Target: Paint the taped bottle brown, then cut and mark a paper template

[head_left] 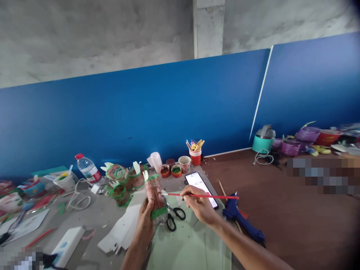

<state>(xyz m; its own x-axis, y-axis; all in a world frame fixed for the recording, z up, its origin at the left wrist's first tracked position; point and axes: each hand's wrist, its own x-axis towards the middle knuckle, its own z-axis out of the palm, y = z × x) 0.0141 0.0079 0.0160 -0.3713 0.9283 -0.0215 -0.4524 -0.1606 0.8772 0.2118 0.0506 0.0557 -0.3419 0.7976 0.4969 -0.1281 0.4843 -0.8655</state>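
Head view: my left hand is curled around a brownish-pink container with green bands, holding it up, slightly tilted, over the near middle of the table, above a pale green mat. My right hand pinches a red paintbrush between thumb and fingers, its tip pointing left at the container's right side; I can't tell whether it touches. Black-handled scissors lie between my hands, a lit phone just beyond my right, and a blue glue gun to the right.

Phone pt. hidden behind R hand; forearms cropped.
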